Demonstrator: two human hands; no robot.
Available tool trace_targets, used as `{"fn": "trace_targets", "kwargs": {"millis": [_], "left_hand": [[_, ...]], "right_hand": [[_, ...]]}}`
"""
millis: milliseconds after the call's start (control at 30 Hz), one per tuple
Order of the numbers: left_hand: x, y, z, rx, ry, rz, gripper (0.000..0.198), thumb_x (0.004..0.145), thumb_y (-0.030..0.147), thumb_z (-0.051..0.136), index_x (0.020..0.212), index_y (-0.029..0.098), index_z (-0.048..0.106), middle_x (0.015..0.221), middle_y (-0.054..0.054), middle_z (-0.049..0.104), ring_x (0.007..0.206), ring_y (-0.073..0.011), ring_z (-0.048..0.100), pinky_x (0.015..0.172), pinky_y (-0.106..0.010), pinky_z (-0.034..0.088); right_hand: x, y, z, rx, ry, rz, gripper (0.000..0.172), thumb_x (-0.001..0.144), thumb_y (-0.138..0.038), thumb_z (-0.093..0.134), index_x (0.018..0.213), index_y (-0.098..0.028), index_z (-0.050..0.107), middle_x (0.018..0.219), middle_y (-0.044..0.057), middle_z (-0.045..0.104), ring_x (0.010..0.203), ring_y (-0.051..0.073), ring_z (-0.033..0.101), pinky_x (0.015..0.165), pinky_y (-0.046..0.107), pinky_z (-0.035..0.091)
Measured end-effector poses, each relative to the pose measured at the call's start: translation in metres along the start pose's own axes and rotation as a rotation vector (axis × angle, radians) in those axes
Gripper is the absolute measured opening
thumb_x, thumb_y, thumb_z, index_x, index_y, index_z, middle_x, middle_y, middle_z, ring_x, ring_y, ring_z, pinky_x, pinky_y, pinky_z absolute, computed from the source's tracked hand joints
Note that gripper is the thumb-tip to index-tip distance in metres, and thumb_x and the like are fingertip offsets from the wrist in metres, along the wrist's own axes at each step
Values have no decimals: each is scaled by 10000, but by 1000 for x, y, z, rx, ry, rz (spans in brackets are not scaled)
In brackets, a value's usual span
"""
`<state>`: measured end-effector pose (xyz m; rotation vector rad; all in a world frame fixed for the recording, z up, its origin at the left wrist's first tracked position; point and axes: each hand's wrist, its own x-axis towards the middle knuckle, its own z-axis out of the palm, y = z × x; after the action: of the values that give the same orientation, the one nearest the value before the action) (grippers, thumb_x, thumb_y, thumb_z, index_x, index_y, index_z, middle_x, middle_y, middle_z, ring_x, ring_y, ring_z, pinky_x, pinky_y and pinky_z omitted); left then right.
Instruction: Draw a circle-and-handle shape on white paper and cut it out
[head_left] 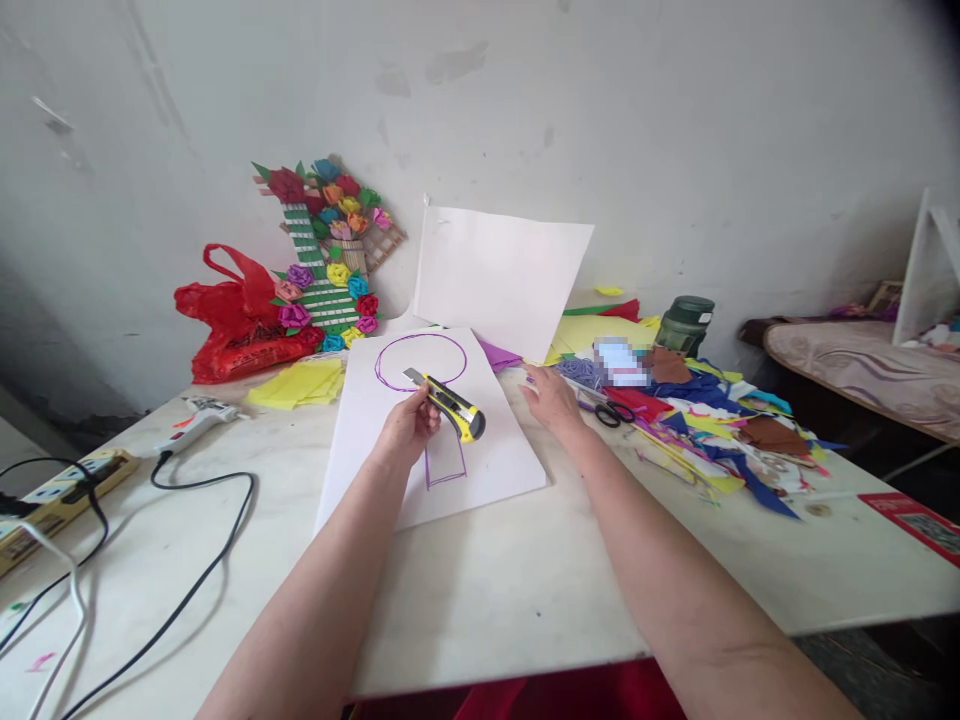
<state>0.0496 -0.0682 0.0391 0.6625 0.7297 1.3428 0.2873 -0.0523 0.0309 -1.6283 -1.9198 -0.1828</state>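
My left hand point(411, 425) is closed around a yellow and black utility knife point(450, 402), its blade out and pointing up-left over a white foam sheet point(480, 460). The sheet bears a purple drawn circle point(420, 360) with a stem shape below it. My right hand point(551, 398) lies open, fingers spread, at the sheet's right edge, near black-handled scissors point(615, 412).
A heap of coloured paper scraps point(712, 420) fills the table's right. A white sheet point(499, 275) leans on the wall beside a paper-flower craft point(330, 250) and a red plastic bag point(236, 320). A glue gun point(199, 420), power strip point(64, 490) and cables lie left. A dark green jar point(686, 322) stands behind.
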Motion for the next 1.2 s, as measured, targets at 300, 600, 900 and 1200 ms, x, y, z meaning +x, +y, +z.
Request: {"fn": "trace_targets", "kwargs": {"millis": [300,600,900,1200], "left_hand": [[-12,-24,23,46,-160,-86,297,817,320,601,600,127,539,447,16,526,344,-45,434,369,-158,346],[-11,-3,17,856,-125,7,475,757,623,519,753,157,606,589,-53,616,538,-149,569,541,-268,427],[15,61,-64,1252,875,135,579,735,415,604,1223,120,502,1303,-213,498,1238,-362,403,934,-452,374],[-4,90,-114,927,739,79,235,711,384,644,805,170,618,787,-89,679,721,-231,650,631,-325,495]], "right_hand": [[-26,-75,45,1143,-67,-229,918,632,-485,715,1408,-299,260,1142,46,567,926,177,587,849,332,495],[-20,-87,24,1373,175,273,501,753,-519,575,1116,-175,549,893,51,676,720,148,642,655,285,525],[-3,-48,45,1546,350,663,471,614,-445,707,985,-178,595,824,7,677,721,125,640,809,304,482],[0,-55,30,1755,226,626,446,652,-491,674,951,-175,574,738,19,684,715,138,652,733,283,530]]}}
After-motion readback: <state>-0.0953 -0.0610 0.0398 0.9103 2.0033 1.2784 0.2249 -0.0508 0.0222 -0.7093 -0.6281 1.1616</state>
